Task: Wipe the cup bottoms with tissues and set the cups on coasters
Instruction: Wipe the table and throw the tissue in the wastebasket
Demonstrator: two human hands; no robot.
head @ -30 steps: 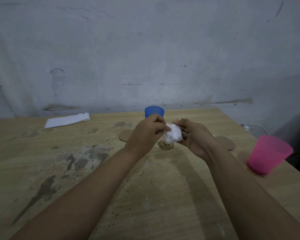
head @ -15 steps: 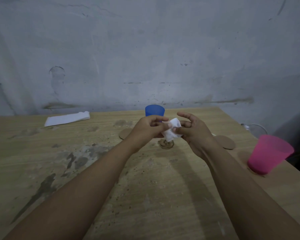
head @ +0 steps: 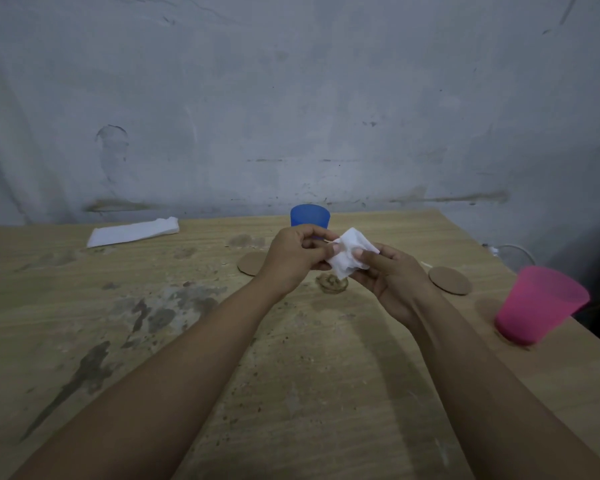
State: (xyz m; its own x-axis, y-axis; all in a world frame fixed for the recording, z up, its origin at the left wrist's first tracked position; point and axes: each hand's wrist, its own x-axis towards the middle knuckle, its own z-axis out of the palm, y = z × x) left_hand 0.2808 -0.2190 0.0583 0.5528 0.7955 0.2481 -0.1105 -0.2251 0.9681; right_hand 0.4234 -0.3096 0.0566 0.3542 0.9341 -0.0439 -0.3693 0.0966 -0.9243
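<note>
Both hands, left hand [head: 293, 259] and right hand [head: 392, 277], pinch the tissue [head: 349, 258]; I expect tearing if pulled apart.

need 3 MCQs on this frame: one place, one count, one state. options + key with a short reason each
1. Where does the pink plastic cup stand?
A. near the table's right edge
B. beside the flat stack of white tissues
C. in the left hand

2. How many round brown cardboard coasters show bare?
A. none
B. two
C. five

3. What is the crumpled white tissue's state?
A. lying on the table
B. held between both hands
C. stuffed in the blue plastic cup

Key: 1 A, it sits by the right edge. 2 B, one beside the left hand, one beside the right hand. 3 B, fingers of both pinch it.
</note>
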